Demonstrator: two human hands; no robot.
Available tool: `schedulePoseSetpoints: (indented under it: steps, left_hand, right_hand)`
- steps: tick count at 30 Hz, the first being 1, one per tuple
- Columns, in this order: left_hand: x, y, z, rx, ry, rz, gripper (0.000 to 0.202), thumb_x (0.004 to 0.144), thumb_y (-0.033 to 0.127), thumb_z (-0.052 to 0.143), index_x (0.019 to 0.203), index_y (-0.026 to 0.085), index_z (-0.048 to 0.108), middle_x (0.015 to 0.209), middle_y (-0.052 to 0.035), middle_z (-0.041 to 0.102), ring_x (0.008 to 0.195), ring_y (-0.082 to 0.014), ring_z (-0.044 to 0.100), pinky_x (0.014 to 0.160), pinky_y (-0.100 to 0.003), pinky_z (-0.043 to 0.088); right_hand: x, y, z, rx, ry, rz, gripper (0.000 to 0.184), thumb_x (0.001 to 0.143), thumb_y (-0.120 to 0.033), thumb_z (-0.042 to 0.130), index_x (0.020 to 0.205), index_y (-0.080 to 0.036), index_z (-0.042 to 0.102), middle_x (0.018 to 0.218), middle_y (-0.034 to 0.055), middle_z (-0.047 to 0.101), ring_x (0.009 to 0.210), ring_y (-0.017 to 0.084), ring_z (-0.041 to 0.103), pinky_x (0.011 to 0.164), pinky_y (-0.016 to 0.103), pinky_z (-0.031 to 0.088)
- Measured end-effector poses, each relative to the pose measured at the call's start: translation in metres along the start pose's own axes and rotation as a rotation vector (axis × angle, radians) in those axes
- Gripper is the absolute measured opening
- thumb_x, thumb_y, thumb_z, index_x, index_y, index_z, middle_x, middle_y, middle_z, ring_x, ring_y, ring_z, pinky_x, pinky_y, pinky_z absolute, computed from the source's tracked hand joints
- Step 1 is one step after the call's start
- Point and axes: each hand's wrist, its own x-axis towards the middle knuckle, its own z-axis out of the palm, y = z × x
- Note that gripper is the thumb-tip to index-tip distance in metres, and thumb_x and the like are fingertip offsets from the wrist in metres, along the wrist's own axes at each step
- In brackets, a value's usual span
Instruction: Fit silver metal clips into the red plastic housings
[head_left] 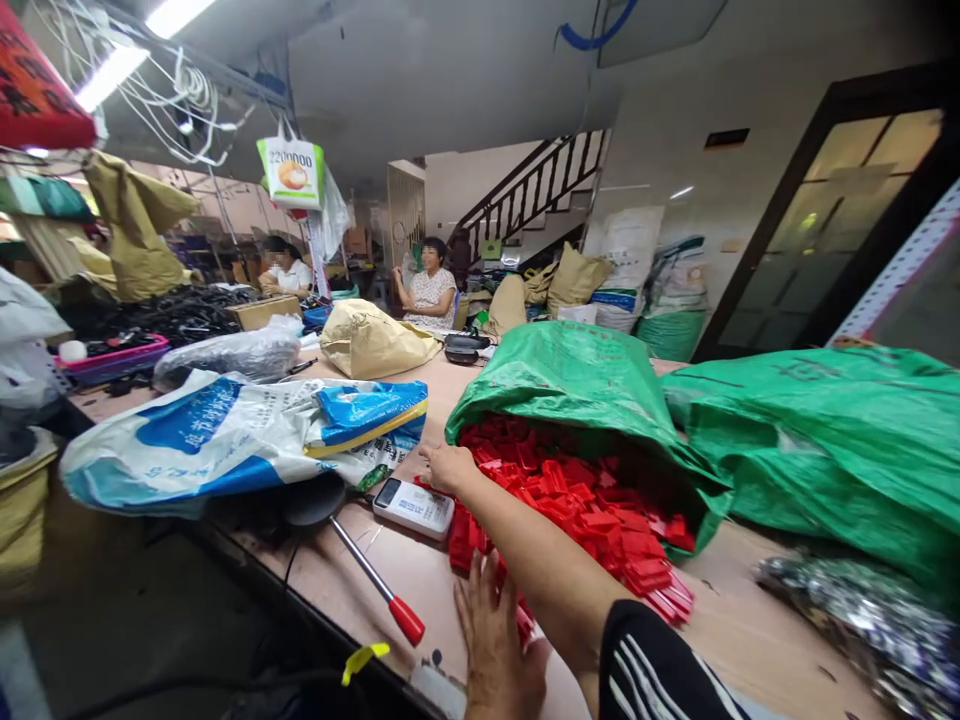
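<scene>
A green woven bag (pixel 570 370) lies on its side, its mouth towards me, and red plastic pieces (pixel 570 500) spill out onto the table. My left hand (pixel 499 640) is palm down with spread fingers, its fingertips at the near edge of the red pieces. Crossing above them, my right arm reaches left, and my right hand (pixel 450 468) is beside the bag's mouth. Its index finger stretches out; the other fingers are mostly hidden below. A white handheld device with a small screen (pixel 414 508) lies just below that hand.
A lever with a red grip (pixel 406 620) sticks out at the table's near edge. To the left lies a blue-and-white sack (pixel 247 440); at right are another green bag (pixel 825 430) and a bag of shiny pieces (pixel 862 610). Two people (pixel 431 285) sit beyond the table.
</scene>
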Motion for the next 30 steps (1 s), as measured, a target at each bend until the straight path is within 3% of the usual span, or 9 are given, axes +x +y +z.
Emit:
schedulePoseSetpoints:
  steps: [5,11,16,24,30]
  left_hand:
    - [0.0,-0.001,-0.001,-0.077,-0.009,-0.017,0.067,0.066,0.013,0.057,0.132,0.02,0.051,0.147,-0.0097,0.04,0.14,-0.0308,0.024,0.114,-0.054,0.015]
    - [0.003,-0.006,-0.011,-0.07,-0.111,0.023,0.083,0.055,0.009,0.061,0.136,0.022,0.046,0.149,-0.011,0.035,0.139,-0.0367,0.023,0.112,-0.059,0.014]
    - [0.005,-0.006,-0.013,-0.069,-0.139,0.014,0.088,0.053,0.008,0.061,0.138,0.023,0.044,0.151,-0.0095,0.033,0.141,-0.0354,0.019,0.114,-0.057,0.011]
    - [0.011,0.003,-0.013,-0.11,-0.195,-0.106,0.083,0.057,0.013,0.059,0.138,0.026,0.043,0.151,-0.0052,0.034,0.142,-0.0332,0.014,0.115,-0.055,0.006]
    - [0.008,0.002,-0.009,-0.09,-0.156,-0.08,0.081,0.062,0.014,0.059,0.14,0.026,0.04,0.152,-0.0046,0.031,0.142,-0.0315,0.013,0.115,-0.054,0.005]
  right_hand:
    - [0.013,0.004,0.009,-0.07,-0.095,-0.028,0.036,0.076,-0.038,0.064,0.11,-0.025,0.065,0.112,0.0116,0.067,0.106,0.028,0.061,0.086,0.042,0.048]
    - [0.014,0.01,0.014,-0.119,-0.123,-0.043,0.034,0.073,-0.03,0.067,0.107,-0.024,0.066,0.11,0.0126,0.067,0.104,0.029,0.062,0.083,0.041,0.049]
    - [0.006,0.013,0.015,-0.104,-0.074,-0.039,0.041,0.07,-0.018,0.067,0.111,-0.02,0.062,0.114,0.0161,0.061,0.101,0.03,0.063,0.078,0.037,0.051]
    - [-0.013,0.023,0.012,-0.012,0.043,-0.027,0.036,0.075,-0.029,0.067,0.109,-0.021,0.057,0.11,0.013,0.055,0.085,0.023,0.065,0.068,0.029,0.046]
    - [-0.036,0.028,-0.003,0.067,0.131,-0.043,0.036,0.076,-0.012,0.058,0.111,-0.023,0.054,0.108,0.0077,0.053,0.081,0.017,0.062,0.063,0.024,0.039]
